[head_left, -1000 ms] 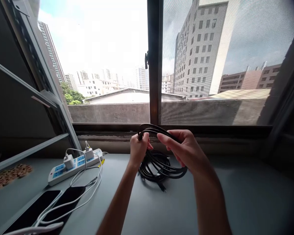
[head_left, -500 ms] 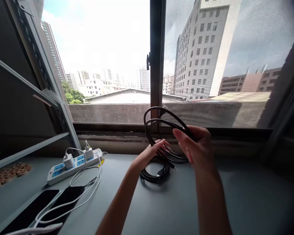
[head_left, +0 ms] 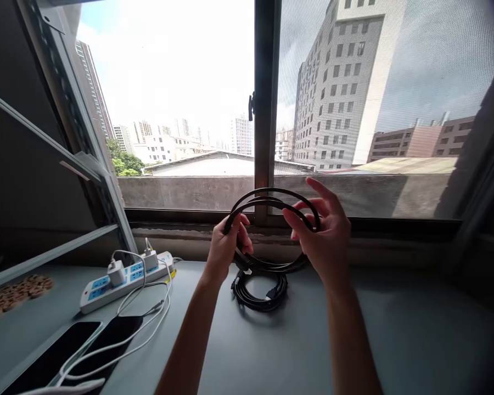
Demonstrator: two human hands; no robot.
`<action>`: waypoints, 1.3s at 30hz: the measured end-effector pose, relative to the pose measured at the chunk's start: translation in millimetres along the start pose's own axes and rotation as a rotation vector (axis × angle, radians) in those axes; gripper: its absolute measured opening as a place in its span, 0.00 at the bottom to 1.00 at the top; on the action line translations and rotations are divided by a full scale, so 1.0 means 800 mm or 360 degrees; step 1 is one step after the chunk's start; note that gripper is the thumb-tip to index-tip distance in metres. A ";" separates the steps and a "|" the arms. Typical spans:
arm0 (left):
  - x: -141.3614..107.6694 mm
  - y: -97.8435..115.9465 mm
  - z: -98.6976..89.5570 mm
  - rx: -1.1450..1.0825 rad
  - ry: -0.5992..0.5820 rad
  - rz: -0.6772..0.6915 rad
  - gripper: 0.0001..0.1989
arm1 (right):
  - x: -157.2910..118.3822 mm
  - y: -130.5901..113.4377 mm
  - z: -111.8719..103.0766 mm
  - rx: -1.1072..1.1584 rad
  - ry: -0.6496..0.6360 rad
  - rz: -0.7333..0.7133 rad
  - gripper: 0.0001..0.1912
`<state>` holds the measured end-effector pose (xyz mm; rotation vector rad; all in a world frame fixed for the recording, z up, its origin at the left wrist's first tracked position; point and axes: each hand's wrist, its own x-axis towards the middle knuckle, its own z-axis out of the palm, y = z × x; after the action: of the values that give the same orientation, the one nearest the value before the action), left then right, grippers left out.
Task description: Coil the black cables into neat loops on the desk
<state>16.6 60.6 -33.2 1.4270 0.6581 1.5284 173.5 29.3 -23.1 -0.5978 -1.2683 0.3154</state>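
Observation:
A loosely coiled black cable [head_left: 271, 203] is held up in front of the window, its loops standing roughly upright between my hands. My left hand [head_left: 222, 247] is closed around the left side of the loops, thumb in front. On the right side, my right hand [head_left: 329, 236] grips the loops between thumb and fingers, while its index finger points up and away from them. Below, a second black cable coil [head_left: 257, 306] lies on the grey table [head_left: 296, 345], with a connector showing inside its ring. The held loops overlap its far edge in view.
At left stands a white power strip [head_left: 102, 300] with a charger [head_left: 116, 273] plugged in and white cables [head_left: 164, 312] trailing over two dark flat devices, phone- or tablet-like. Brown patterned pieces [head_left: 16, 296] lie far left. A metal rack [head_left: 121, 211] and window frame [head_left: 263, 120] bound the table.
My left hand has moved up and left and closed on the loops. The held coil has opened into a wider ring, and my right index finger has lifted.

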 end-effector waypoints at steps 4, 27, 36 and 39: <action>-0.004 0.007 -0.004 0.0059 -0.0037 -0.0070 0.14 | 0.000 0.002 0.001 -0.0225 -0.0098 -0.0235 0.17; -0.013 0.023 0.000 0.0236 -0.0118 -0.0113 0.22 | -0.001 0.011 0.007 -0.0301 -0.0328 -0.0284 0.05; -0.020 0.036 -0.006 0.0757 -0.0067 0.0396 0.17 | 0.002 0.031 0.006 -0.0759 -0.0253 -0.0169 0.13; -0.021 0.042 -0.011 0.0736 0.0097 0.0419 0.21 | -0.004 0.027 0.007 -0.0728 -0.0364 0.0172 0.22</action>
<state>-2.1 32.6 -13.7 1.8778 0.9340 1.6981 169.5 45.9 -37.2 -1.0452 -1.5456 0.1845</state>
